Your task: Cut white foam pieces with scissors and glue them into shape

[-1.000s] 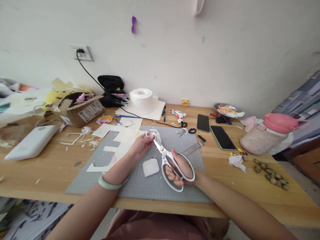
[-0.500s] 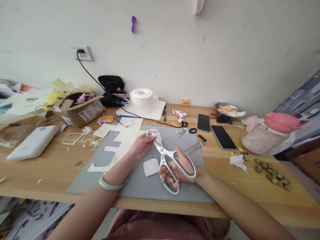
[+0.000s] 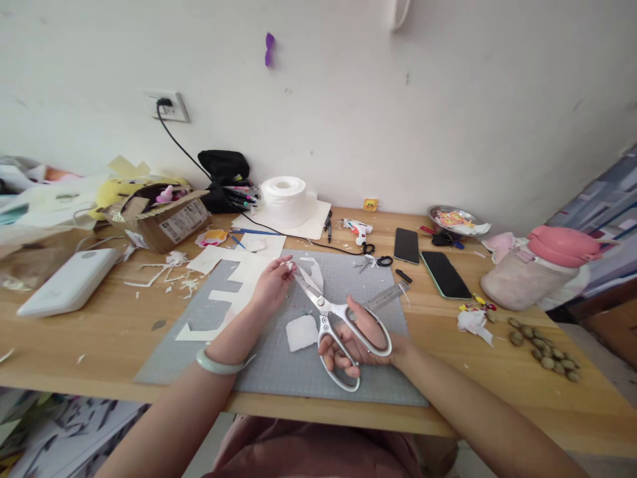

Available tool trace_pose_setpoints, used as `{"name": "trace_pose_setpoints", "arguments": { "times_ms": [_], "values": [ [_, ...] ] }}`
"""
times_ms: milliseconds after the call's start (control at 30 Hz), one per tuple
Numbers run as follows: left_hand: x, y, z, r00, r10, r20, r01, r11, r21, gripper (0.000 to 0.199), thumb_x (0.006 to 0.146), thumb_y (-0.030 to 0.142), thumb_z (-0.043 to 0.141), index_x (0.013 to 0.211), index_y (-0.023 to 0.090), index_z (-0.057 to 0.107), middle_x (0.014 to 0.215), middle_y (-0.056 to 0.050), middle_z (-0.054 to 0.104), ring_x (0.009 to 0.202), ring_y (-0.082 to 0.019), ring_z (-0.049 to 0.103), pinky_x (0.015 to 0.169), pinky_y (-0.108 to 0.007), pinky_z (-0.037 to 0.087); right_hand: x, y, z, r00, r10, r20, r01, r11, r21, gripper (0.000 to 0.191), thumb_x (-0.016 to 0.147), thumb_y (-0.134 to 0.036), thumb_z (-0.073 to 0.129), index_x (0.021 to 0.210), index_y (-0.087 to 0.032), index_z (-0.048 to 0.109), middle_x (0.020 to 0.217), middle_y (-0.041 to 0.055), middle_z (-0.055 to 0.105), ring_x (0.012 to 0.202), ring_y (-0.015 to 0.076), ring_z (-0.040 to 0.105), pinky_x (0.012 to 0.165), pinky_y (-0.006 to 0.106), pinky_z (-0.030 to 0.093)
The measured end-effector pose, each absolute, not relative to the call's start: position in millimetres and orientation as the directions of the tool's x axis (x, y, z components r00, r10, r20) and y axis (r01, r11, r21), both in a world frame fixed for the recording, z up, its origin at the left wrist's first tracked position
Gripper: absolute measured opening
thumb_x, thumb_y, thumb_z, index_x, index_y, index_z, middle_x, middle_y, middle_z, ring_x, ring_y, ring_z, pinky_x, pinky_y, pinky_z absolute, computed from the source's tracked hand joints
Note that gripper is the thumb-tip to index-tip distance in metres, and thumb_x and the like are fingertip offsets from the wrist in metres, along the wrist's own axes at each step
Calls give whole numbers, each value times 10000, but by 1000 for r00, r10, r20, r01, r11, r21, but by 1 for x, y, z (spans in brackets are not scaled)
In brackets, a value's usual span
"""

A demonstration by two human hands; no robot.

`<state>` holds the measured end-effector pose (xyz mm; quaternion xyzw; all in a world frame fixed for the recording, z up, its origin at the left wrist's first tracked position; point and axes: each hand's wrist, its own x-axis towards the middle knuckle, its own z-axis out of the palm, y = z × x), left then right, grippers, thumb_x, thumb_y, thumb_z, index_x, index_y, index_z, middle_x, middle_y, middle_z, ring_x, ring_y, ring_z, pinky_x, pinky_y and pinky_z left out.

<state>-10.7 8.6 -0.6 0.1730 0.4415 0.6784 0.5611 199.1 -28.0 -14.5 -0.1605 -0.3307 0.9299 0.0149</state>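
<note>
My right hand (image 3: 351, 338) is wrapped round the handles of large silver scissors (image 3: 322, 304), whose blades point up and left, slightly apart. My left hand (image 3: 273, 285) pinches a small white scrap (image 3: 290, 265) just off the blade tips; whether it is paper or tissue I cannot tell. Beneath both hands lies a grey cutting mat (image 3: 269, 372). On it, a square white pad (image 3: 301, 333) rests left of the scissors' handles, and a curved white paper piece (image 3: 313, 271) lies behind the blades. A cut-out white sheet (image 3: 221, 302) is partly hidden by my left forearm.
A metal ruler (image 3: 387, 297) and small black-handled scissors (image 3: 381, 261) lie at right, near two phones (image 3: 445, 275). Behind stand a white tissue roll (image 3: 283, 199) and a glue gun (image 3: 359, 230). A cardboard box (image 3: 164, 219) and a white power bank (image 3: 70, 282) are at left.
My left hand has drawn back to the left, away from the scissors' blades, with the white scrap in its fingertips. The right hand and the scissors have hardly moved.
</note>
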Motion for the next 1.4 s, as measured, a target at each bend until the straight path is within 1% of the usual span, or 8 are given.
{"name": "trace_pose_setpoints", "arguments": {
  "times_ms": [167, 467, 700, 833, 967, 1100, 1200, 1400],
  "values": [
    [-11, 9, 5, -266, 896, -355, -684, 84, 725, 295, 812, -12, 391, 690, 141, 611, 621, -21, 553, 586, -106, 546, 642, -189, 454, 199, -27, -16, -951, 126, -282, 80, -780, -620, 970, 710, -806, -36, 1004, -64, 514, 818, 181, 632, 508, 125, 492, 460, 252, 396],
    [-7, 7, 4, -303, 912, -277, -620, 32, 784, 248, 742, -64, 485, 677, 129, 626, 642, -5, 534, 574, -83, 506, 599, -173, 424, 199, -29, -15, -957, 116, -264, 85, -760, -644, 940, 727, -793, -29, 933, -63, 528, 757, 168, 612, 525, 132, 470, 484, 268, 396],
    [-7, 10, 5, -288, 892, -348, -684, 64, 727, 291, 795, -55, 388, 712, 108, 615, 681, -45, 579, 538, -77, 491, 550, -167, 434, 199, -29, -15, -963, 109, -247, 85, -744, -662, 960, 715, -787, -78, 892, -70, 534, 724, 145, 602, 515, 126, 460, 484, 267, 397],
    [-7, 9, 6, -281, 880, -383, -711, 78, 699, 296, 793, -56, 352, 771, 105, 600, 621, -24, 539, 524, -78, 493, 530, -159, 438, 200, -29, -16, -962, 101, -252, 91, -753, -651, 972, 713, -783, -97, 895, -70, 539, 733, 152, 610, 523, 126, 470, 478, 259, 401],
    [-8, 7, 7, -257, 883, -392, -729, 90, 679, 290, 754, -64, 366, 801, 105, 597, 611, -19, 529, 525, -84, 506, 527, -162, 448, 199, -28, -18, -962, 102, -252, 88, -761, -643, 966, 714, -792, -72, 909, -67, 536, 731, 150, 613, 518, 126, 482, 470, 252, 404],
    [-8, 7, 7, -254, 883, -394, -718, 101, 689, 236, 802, 8, 411, 758, 129, 608, 596, -20, 535, 523, -93, 509, 518, -171, 453, 198, -29, -18, -963, 105, -249, 83, -763, -641, 965, 716, -787, -82, 892, -69, 538, 728, 149, 615, 507, 126, 486, 450, 245, 395],
    [-8, 8, 5, -294, 879, -377, -696, 73, 714, 248, 847, 60, 420, 721, 148, 616, 611, -26, 563, 536, -94, 515, 544, -174, 464, 198, -30, -18, -961, 110, -255, 82, -766, -637, 945, 728, -777, -78, 877, -77, 539, 702, 137, 612, 513, 129, 485, 463, 248, 399],
    [-9, 9, -1, -326, 881, -342, -610, 80, 788, 340, 882, 83, 364, 671, 134, 626, 782, -71, 648, 679, -109, 583, 681, -201, 478, 198, -31, -19, -958, 128, -256, 73, -755, -651, 939, 741, -770, -57, 917, -63, 535, 690, 128, 599, 504, 125, 477, 473, 254, 395]
  ]
}}
